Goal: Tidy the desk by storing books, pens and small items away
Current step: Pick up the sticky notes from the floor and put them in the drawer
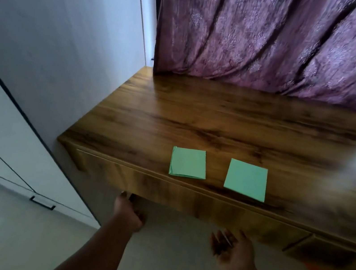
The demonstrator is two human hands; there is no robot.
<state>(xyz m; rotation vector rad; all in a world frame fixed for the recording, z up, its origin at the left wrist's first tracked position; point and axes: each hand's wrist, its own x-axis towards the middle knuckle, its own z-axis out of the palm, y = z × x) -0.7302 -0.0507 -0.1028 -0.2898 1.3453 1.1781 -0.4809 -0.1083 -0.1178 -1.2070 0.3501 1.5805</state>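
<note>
Two green paper squares are counted on one wooden desk (pixel 221 123): the left square (pixel 188 163) and the right square (pixel 246 179), both near the front edge. Two hands are seen below it, the left hand (pixel 128 213) and the right hand (pixel 232 254). One purple curtain (pixel 282 39) is counted at the far side.

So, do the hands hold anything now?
Left hand hooks its fingers under the drawer front. Right hand is open, palm up, empty.
</note>
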